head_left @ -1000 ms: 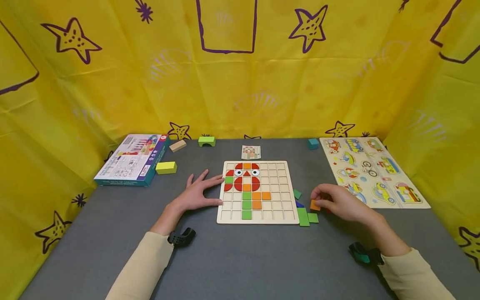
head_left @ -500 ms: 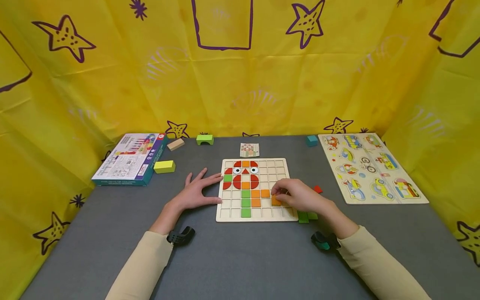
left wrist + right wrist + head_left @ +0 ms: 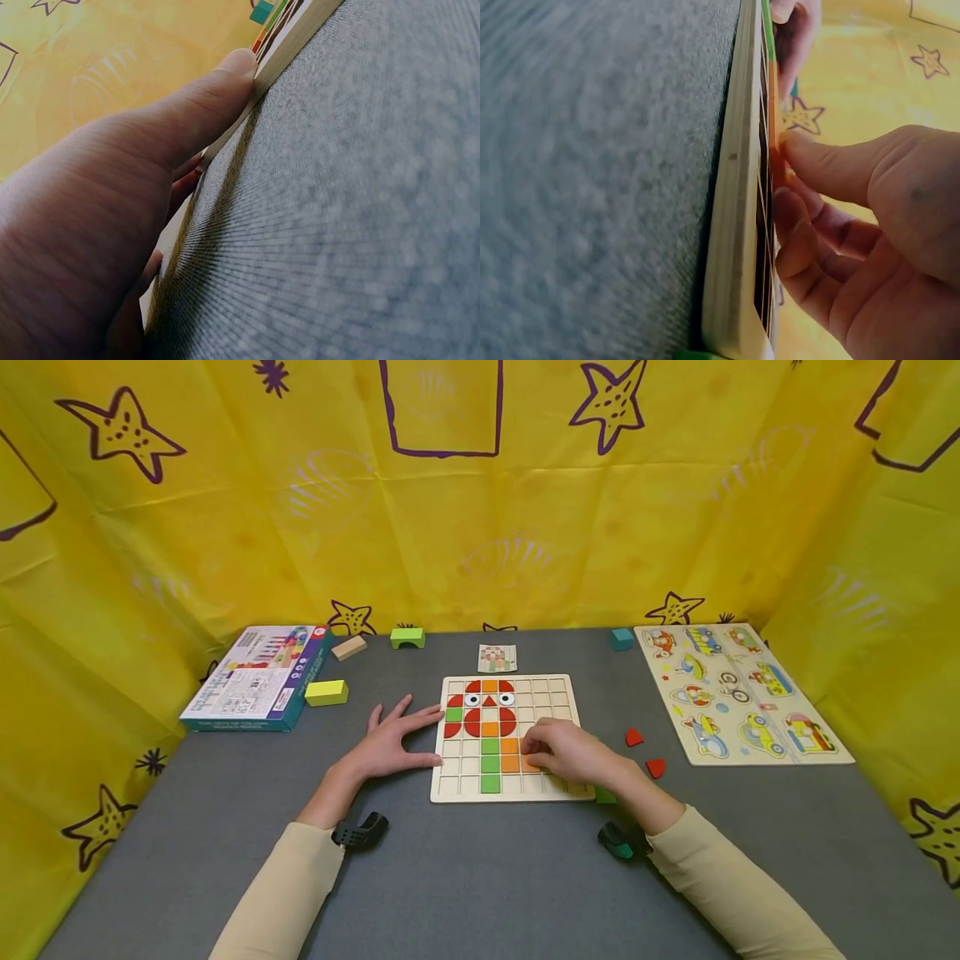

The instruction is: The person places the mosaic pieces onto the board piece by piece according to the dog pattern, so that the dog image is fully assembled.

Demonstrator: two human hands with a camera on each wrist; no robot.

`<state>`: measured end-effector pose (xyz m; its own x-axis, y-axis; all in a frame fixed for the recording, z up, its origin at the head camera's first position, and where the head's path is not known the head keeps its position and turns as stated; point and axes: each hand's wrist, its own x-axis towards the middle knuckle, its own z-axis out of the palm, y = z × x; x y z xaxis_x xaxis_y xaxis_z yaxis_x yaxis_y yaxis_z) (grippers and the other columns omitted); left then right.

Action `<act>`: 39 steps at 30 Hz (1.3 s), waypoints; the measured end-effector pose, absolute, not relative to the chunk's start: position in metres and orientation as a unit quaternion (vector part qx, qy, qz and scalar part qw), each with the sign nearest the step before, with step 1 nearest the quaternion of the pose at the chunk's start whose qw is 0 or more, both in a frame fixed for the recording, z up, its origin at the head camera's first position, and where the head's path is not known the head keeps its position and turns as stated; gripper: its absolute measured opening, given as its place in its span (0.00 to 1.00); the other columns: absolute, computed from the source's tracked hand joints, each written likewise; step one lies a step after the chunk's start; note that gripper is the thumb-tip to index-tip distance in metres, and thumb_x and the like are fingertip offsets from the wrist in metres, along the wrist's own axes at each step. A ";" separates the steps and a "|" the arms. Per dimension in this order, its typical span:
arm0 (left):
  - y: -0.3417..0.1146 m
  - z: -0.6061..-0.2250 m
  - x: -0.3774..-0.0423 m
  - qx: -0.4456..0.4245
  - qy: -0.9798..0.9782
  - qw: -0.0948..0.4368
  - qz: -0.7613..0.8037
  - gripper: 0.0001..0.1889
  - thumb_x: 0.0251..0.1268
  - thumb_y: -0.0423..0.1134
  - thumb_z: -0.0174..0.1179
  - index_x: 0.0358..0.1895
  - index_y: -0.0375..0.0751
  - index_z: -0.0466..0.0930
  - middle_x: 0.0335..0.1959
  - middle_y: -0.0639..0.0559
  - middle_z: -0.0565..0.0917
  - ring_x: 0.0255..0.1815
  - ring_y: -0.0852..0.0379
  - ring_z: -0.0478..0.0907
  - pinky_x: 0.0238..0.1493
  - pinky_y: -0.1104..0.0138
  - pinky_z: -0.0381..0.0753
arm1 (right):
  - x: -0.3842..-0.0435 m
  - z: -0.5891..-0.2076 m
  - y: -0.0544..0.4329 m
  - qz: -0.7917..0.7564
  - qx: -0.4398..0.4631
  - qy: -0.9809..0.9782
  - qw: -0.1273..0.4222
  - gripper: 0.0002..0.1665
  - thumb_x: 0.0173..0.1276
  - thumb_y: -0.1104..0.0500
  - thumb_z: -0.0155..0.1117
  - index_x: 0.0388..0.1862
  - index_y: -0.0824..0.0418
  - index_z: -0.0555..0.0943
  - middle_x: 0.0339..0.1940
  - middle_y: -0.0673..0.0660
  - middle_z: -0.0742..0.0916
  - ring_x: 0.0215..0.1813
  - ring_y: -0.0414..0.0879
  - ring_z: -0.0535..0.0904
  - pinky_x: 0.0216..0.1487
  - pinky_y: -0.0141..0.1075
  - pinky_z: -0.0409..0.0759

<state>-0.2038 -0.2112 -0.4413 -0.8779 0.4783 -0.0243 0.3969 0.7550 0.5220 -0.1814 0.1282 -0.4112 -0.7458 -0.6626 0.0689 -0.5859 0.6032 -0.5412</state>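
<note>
My left hand (image 3: 392,747) lies with spread fingers at the left edge of a wooden grid board (image 3: 465,789). In the left wrist view its thumb (image 3: 238,63) touches the board's side. Over the board's right half, my right hand (image 3: 573,752) pinches an orange square tile (image 3: 531,763) between thumb and fingers, low against the grid. That tile sits right of another orange tile (image 3: 510,763). Green tiles (image 3: 490,764) run down a column beside it. Red rounded tiles (image 3: 507,722) and eye tiles (image 3: 507,700) fill part of the upper left. My right hand hides some cells behind it.
Red pieces (image 3: 656,768) and part of a green tile (image 3: 606,796) lie right of the board. A small picture card (image 3: 497,658) is behind it. A box (image 3: 255,681) and a yellow block (image 3: 327,693) stand left; a picture puzzle (image 3: 738,693) lies right.
My right hand has carried the orange tile from the table at the right onto the board, then further left to a cell beside the other orange tiles. My left hand has stayed put.
</note>
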 end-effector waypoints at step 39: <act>-0.211 -0.440 -0.203 0.230 0.935 0.079 0.256 0.44 0.58 0.64 0.69 0.77 0.52 0.67 0.78 0.54 0.64 0.81 0.37 0.38 0.69 0.35 0.23 | -0.190 -0.401 0.215 -0.350 -0.259 0.900 0.033 0.12 0.68 0.64 0.71 0.49 0.65 0.84 0.41 0.53 0.86 0.40 0.46 0.79 0.44 0.44 0.80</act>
